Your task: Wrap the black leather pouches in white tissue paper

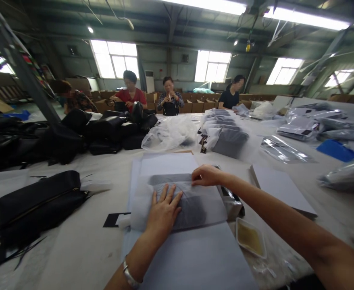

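Note:
A dark bag (192,209) lies flat in front of me, wrapped in thin white tissue paper (215,201) that its dark shape shows through. My left hand (164,208) rests on the wrapped bag with fingers spread. At the far edge of the wrap, my right hand (206,175) has its fingers curled in a pinch on the tissue paper. Beneath the bundle is a stack of large white paper sheets (195,257). A black tag (111,220) sticks out on the left side. Right of the bundle, a shiny metal tape dispenser (233,205) is partly covered by the paper.
Left on the table lies a black bag (40,197); more black bags (104,129) are piled behind. Several wrapped bags (230,141) stand in a row ahead. At right are a shallow dish (251,237), a white board stack (282,189) and clear plastic bags (286,149). Co-workers (131,94) sit opposite.

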A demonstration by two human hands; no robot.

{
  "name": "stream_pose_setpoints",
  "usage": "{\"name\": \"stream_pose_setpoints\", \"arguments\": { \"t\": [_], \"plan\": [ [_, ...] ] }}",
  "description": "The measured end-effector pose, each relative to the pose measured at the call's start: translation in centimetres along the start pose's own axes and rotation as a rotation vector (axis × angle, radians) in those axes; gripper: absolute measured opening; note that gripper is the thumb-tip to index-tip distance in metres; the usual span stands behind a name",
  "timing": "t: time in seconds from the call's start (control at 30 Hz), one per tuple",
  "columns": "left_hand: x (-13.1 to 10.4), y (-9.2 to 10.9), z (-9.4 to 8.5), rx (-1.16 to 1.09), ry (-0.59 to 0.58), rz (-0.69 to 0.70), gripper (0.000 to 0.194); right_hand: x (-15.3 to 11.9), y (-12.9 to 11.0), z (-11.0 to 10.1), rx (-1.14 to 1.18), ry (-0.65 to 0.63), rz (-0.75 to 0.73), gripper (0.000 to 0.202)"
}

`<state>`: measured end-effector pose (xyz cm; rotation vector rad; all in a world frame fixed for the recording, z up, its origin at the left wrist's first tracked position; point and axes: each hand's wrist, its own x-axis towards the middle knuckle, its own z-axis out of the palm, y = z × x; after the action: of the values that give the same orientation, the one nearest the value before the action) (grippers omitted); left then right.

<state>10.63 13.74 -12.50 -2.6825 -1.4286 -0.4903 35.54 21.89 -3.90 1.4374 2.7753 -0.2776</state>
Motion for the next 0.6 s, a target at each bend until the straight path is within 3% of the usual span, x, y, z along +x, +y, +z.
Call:
{"name": "stream_pose_setpoints", "arguments": {
  "t": [0.17,0.27,0.33,0.43,0.6],
  "plan": [
    [-0.1,-0.2,0.3,-0.012,0.026,0.015,0.047,2.3,1.1,-0.2,-0.061,-0.021,0.061,0.024],
    [0.0,-0.2,0.1,-0.02,0.017,0.007,0.046,2.6,2.0,-0.5,-0.116,0.056,0.185,0.035],
    [0.0,-0.2,0.0,-0.023,0.004,-0.001,0.046,1.8,2.6,-0.5,-0.144,0.145,0.302,0.031],
    [0.0,-0.1,-0.1,-0.024,-0.009,-0.006,0.047,-1.2,3.3,0.0,-0.149,0.284,0.467,0.025],
    [0.0,0.0,-0.2,-0.026,-0.019,-0.013,0.047,-9.3,2.9,2.7,-0.011,0.457,0.65,0.033]
  ]
}}
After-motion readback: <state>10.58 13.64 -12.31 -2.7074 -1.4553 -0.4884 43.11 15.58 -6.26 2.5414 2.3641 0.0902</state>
